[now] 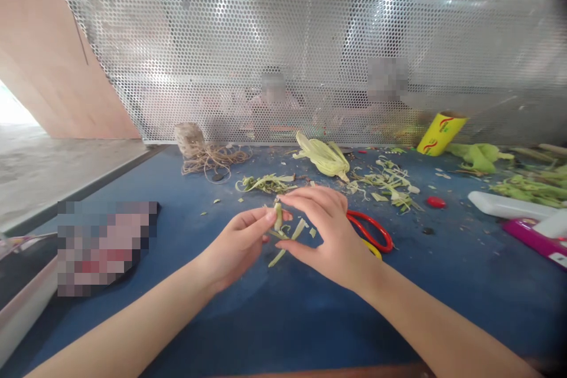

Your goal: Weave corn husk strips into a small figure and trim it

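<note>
Between the thumb and fingers of my left hand (248,236) is a small, pale green rolled piece of corn husk (278,217), held roughly upright with a dark tip on top. My right hand (325,227) arches beside it, thumb and fingers spread apart. Its index fingertip comes close to the top of the piece; whether they touch I cannot tell. Thin husk strips (300,227) lie on the blue table (248,319) below and between the hands. Scissors with red and yellow handles (381,242) are partly hidden behind my right hand.
A pale corn husk bundle (325,156), shredded husk (390,180) and tangled twine (212,156) lie toward the perforated metal screen (248,59). At right are a yellow tube (440,133), a red oval object (436,202) and a white-and-purple tool (531,236). People sit beyond the screen.
</note>
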Motion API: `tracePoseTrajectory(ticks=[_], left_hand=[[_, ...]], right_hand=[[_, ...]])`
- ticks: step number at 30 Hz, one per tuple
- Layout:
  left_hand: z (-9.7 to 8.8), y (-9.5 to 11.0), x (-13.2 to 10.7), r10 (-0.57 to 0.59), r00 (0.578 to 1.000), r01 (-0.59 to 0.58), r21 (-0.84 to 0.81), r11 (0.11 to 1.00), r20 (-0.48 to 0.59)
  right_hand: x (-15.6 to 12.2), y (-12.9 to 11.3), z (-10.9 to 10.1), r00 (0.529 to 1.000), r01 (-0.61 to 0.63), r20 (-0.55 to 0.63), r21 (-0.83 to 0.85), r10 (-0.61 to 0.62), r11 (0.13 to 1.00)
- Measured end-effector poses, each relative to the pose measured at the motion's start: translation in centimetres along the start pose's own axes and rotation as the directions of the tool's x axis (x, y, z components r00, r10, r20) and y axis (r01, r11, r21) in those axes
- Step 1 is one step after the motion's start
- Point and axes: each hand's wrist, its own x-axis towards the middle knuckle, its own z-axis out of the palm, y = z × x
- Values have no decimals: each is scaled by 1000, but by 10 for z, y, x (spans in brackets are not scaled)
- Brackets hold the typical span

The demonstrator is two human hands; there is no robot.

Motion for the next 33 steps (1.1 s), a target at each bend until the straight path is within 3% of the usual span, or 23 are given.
tracePoseTrajectory(ticks=[3, 10, 23, 30, 33], left_hand=[[4, -3, -1, 12, 998, -13, 22, 1000, 54], [4, 0, -2, 32, 997, -38, 90, 995, 70], [3, 3, -2, 33, 999, -29, 170, 985, -19], [3, 11, -3, 169, 982, -114, 459, 881, -81], [3, 11, -3, 171, 981, -111, 464, 879, -89]], right_hand=[[-1, -1, 1, 1000, 6, -13, 3, -6, 1000], [-1, -1, 2, 999, -44, 5, 84, 44, 996], [-1, 0, 1, 998, -54, 18, 80, 52, 995], [0, -1, 0, 999, 6, 38, -20, -5, 1000], [0, -1, 0, 999, 20, 47, -47, -18, 999]])
